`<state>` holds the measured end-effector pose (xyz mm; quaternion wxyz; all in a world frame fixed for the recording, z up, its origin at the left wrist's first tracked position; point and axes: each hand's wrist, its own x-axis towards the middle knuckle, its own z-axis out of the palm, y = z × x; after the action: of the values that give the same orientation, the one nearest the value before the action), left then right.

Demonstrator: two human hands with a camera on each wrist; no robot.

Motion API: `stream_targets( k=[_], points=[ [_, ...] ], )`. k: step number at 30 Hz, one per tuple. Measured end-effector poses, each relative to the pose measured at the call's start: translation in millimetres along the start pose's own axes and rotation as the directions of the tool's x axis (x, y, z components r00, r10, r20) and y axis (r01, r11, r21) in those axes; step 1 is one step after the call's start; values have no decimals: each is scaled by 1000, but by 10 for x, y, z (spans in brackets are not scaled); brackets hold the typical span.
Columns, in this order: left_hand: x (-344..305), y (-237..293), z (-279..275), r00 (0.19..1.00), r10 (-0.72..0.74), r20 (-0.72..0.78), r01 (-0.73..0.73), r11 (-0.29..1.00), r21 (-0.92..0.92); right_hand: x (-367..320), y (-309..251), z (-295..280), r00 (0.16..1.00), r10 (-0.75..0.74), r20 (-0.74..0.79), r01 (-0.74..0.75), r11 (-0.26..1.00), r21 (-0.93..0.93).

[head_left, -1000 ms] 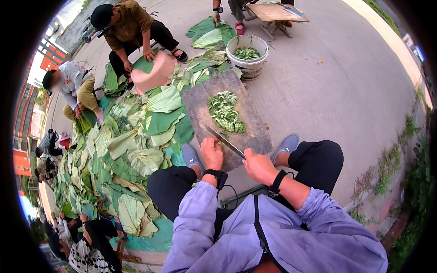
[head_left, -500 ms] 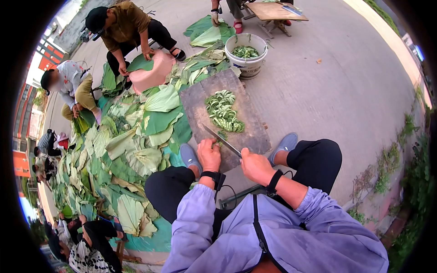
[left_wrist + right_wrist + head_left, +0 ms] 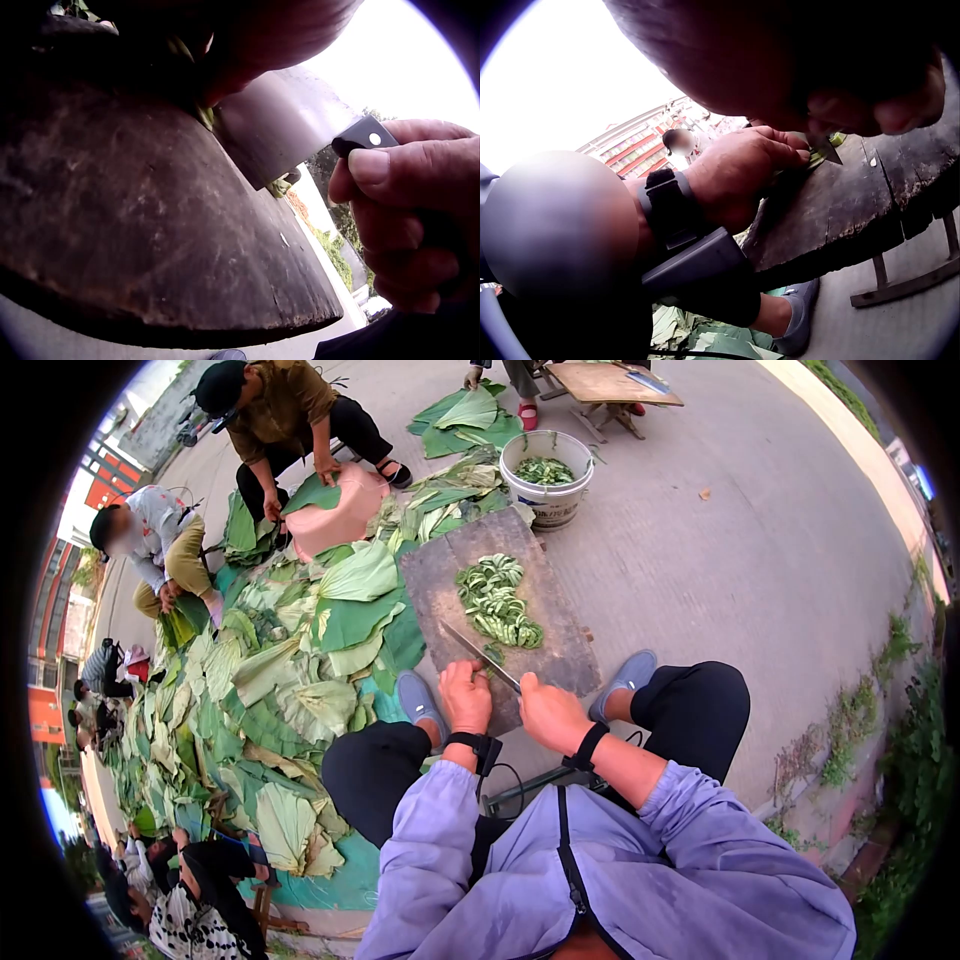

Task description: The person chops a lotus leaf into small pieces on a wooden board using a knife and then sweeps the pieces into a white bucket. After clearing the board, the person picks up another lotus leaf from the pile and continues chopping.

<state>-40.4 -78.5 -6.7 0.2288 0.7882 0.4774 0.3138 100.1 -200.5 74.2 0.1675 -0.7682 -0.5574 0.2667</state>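
My right hand (image 3: 552,716) grips the black handle (image 3: 373,136) of a broad-bladed kitchen knife (image 3: 482,659). Its blade slants over the near part of a worn wooden chopping board (image 3: 445,580), beside the left fingers. With curled fingers, my left hand (image 3: 466,700) holds a green vegetable piece (image 3: 817,160) down on the board; most of it is hidden under the hand. In the left wrist view the blade (image 3: 277,124) stands on edge right at the fingertips, with a green bit beyond it. A heap of cut green slices (image 3: 497,600) lies farther up the board.
Large green leaves (image 3: 300,690) cover the ground on the left. A white bucket (image 3: 548,510) of chopped greens stands behind the board. Several people sit around, one at a pink tub (image 3: 345,515). A low wooden table (image 3: 615,385) stands at the back right. My shoes flank the board.
My right hand has shifted slightly left and up, nearer the left hand, and the knife with it. The left hand stays on the green piece. At the back, a person's hand has moved off the leaves.
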Motion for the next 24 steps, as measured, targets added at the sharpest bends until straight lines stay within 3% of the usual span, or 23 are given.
stream_targets(
  k=[10,24],
  points=[
    [-34,0,-5,1000,14,-6,-14,1000,-13,1,12,-146,995,89,54,-89,996,1],
    [36,104,110,1000,29,8,-28,999,-39,-189,214,-198,997,73,4,-73,997,34]
  ],
)
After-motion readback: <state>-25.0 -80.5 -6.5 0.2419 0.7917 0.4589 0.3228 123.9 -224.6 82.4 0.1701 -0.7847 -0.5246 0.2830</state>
